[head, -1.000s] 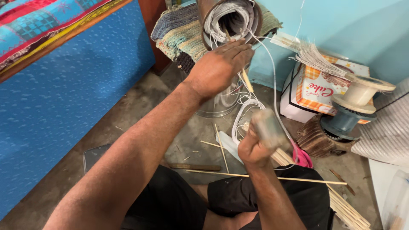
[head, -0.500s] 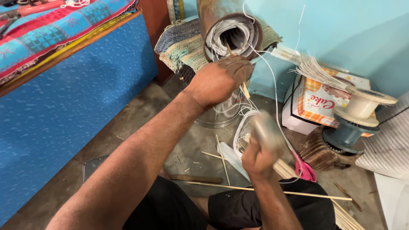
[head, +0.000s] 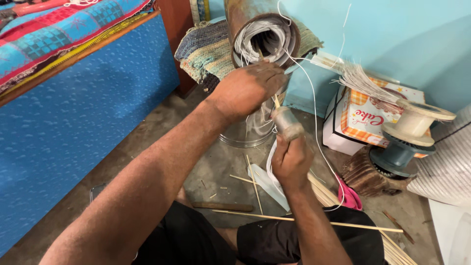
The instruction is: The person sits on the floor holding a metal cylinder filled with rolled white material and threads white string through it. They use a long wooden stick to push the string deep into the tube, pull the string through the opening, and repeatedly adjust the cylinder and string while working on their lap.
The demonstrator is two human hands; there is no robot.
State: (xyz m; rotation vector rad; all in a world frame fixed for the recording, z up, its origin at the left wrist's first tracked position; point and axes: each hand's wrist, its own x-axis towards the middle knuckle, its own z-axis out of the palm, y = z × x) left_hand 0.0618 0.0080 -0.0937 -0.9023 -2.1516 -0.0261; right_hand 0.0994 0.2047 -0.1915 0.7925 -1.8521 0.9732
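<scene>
— Spool [head: 287,123], the small pale one, where is it?

— Upright in the right hand [head: 292,159], fingers wrapped tight around its lower part, just in front of the shiny metal can [head: 248,135] on the floor

— And the left hand [head: 248,88]?

— Above the spool, fingers pinched shut on a thin stick [head: 276,101] that pokes out of the spool's top. A white thread [head: 314,118] loops down from the rusty pipe [head: 262,29] overhead, which is stuffed with white strands, and passes just beside both hands

— What lies around?

— Thin sticks [head: 304,221] scattered on the concrete floor, a big empty reel [head: 412,130] to the right beside an orange checked box [head: 365,115], a folded woven rug [head: 203,49] behind the pipe, and a blue cabinet [head: 83,118] to the left
</scene>
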